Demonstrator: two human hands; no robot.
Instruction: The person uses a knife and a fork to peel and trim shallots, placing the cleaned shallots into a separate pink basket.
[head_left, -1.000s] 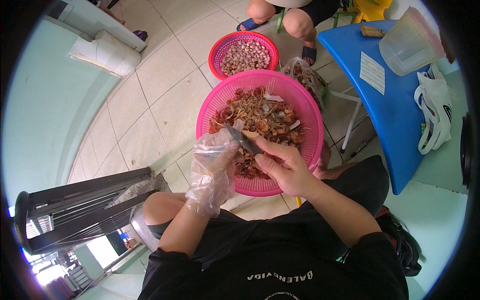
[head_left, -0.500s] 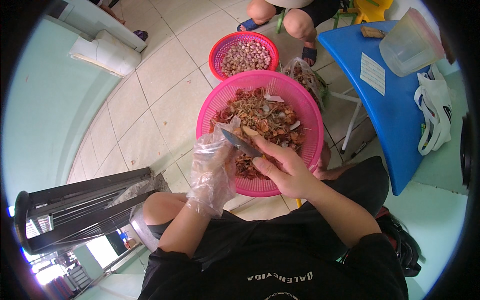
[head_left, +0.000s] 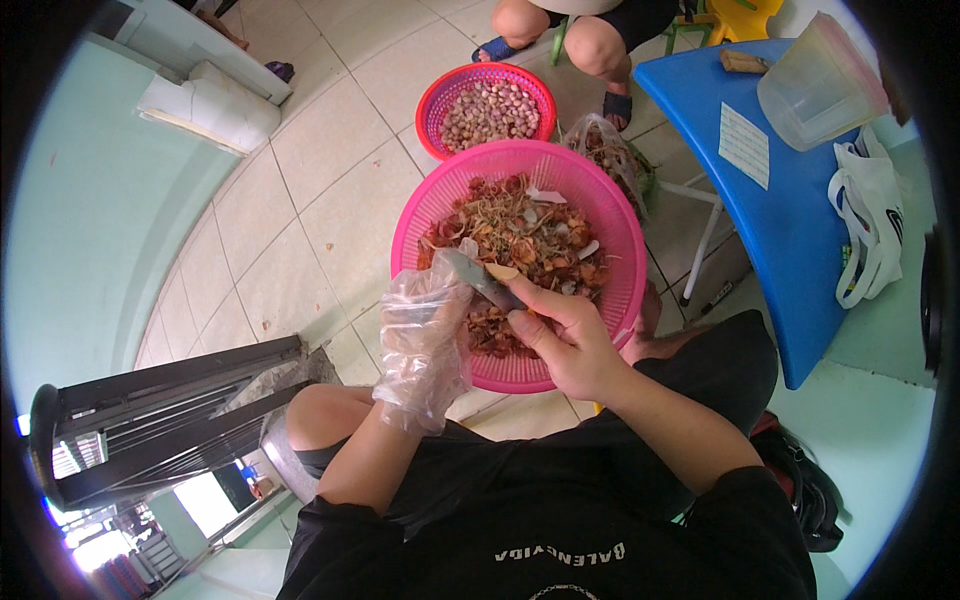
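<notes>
A loose clear plastic glove covers my left hand point(head_left: 425, 325), which is closed over the near left part of a pink basket point(head_left: 634, 250). Whatever its fingers pinch is hidden by the glove and the blade. My right hand point(head_left: 575, 345), bare, grips a small knife point(head_left: 482, 282), its dark blade pointing left against the left fingertips. Something tan wraps or covers the tip of the right index finger. Beneath both hands, brown and reddish skins and stringy roots point(head_left: 530, 225) fill the basket, with a few pale scraps among them.
Beyond stands a red basket point(head_left: 424, 112) of small purplish shallots point(head_left: 490, 112), with a plastic bag of peelings point(head_left: 605, 150) beside it. Another person's knees point(head_left: 595, 50) are at the back. A blue table point(head_left: 745, 230) holding a plastic tub point(head_left: 815, 95) is at right; a dark metal rack point(head_left: 180, 400) is at left.
The knife blade has shifted slightly up and left, closer over the left fingertips, and its tilt has changed a little. Both hands keep nearly the same place.
</notes>
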